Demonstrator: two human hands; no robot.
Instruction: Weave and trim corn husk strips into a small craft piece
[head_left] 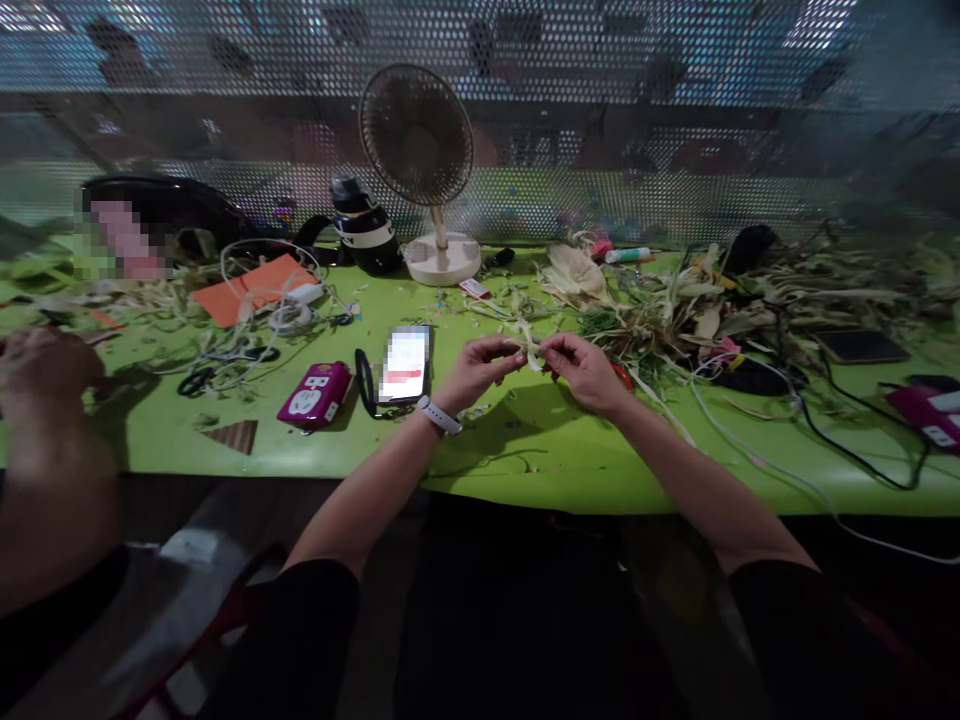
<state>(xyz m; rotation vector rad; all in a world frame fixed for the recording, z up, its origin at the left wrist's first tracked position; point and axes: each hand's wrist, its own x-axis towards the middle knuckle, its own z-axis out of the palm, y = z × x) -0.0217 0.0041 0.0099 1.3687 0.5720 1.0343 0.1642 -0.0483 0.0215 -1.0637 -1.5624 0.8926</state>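
Note:
My left hand (478,374) pinches one end of a pale, thin strip of corn husk (532,350) above the green table (480,466). Opposite it, my right hand (586,371) grips the same piece, the fingertips of both hands close together. A short bit of the strip hangs down between them. Just past my right hand lies a heap of dried corn husks (679,318) with some green fibres. A phone (406,365) with a lit, blurred screen rests left of my left hand.
Behind stand a fan (442,262) and a black bottle (365,232). Leftward lie a magenta power socket block (315,396), a white cable (291,318) and an orange sheet (255,288). A co-worker's hand (51,372) is at far left. Cords (825,425) cross the right side.

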